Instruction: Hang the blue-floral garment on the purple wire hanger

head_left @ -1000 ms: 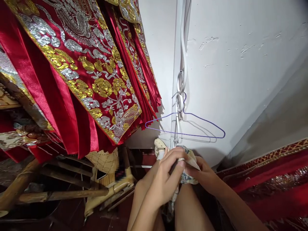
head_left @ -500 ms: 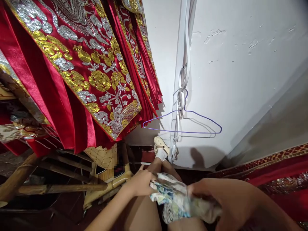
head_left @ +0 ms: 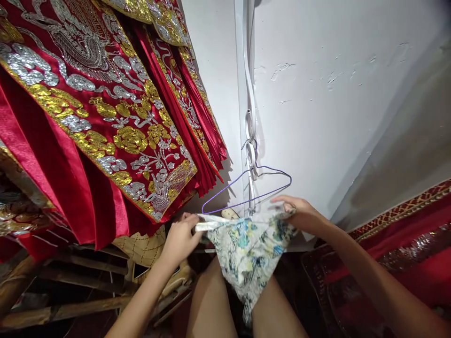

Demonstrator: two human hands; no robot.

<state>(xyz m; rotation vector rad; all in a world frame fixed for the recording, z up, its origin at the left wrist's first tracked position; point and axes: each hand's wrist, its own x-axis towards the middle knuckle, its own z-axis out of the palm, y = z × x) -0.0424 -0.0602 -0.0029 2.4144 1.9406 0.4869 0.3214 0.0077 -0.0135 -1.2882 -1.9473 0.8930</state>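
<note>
A thin white garment (head_left: 248,256) with a blue, green and yellow floral print hangs stretched between my hands, above my thighs. My left hand (head_left: 180,238) is closed on a white strap-like edge at its upper left corner. At the upper right corner my right hand (head_left: 299,213) pinches the cloth, with its index finger pointing outward. Just beyond the garment, a purple wire hanger (head_left: 225,190) hangs tilted from a white scrolled metal piece (head_left: 249,89) on the wall. The garment's exact kind is unclear, as it is folded and gathered.
Red costumes (head_left: 141,136) with gold and silver embroidery hang at the left. Below them stand a bamboo chair (head_left: 84,307) and a woven hat-like item (head_left: 143,246). Red cloth with a patterned border (head_left: 398,213) lies at the right. A white wall (head_left: 317,126) rises in front.
The bunched garment has been raised and spread out between my hands, which moved up and apart toward the hanger. The hanger has tilted, and the view has shifted slightly right.
</note>
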